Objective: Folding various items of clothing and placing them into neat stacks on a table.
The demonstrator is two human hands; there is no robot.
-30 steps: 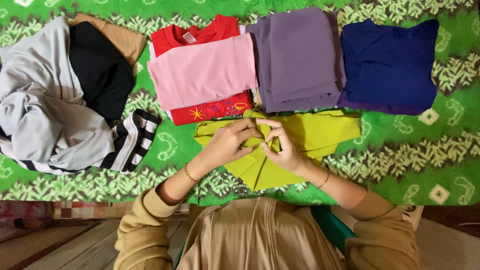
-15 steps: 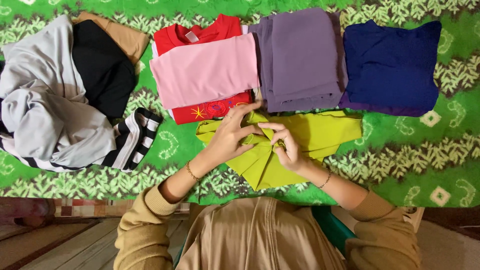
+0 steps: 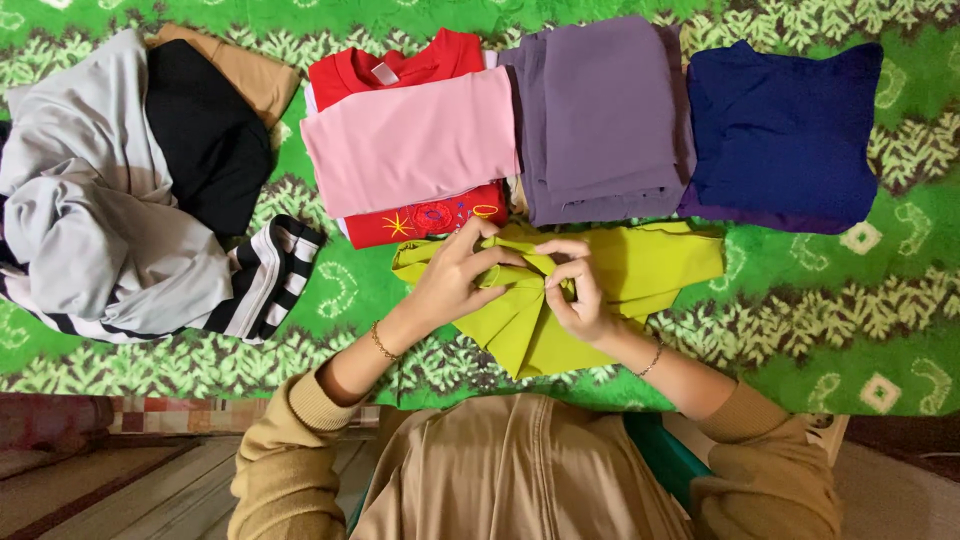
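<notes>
left hand (image 3: 455, 275) pinching a fold of the lime cloth (image 3: 610, 270) | right hand (image 3: 580, 290) gripping the same bunch, fingers curled | cloth lying on green spread (image 3: 800, 300), just below red shirt (image 3: 430, 215) and purple stack (image 3: 600, 110)

Yellow-green garment (image 3: 620, 265): smooth matt cloth. Green patterned bedspread (image 3: 820, 320): soft woven fabric.

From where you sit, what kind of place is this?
Probably a home, where laundry is being sorted: folded clothes such as a pink top lie on a green patterned cloth, an unfolded clothes heap lies alongside, and wooden floorboards show below.
</notes>
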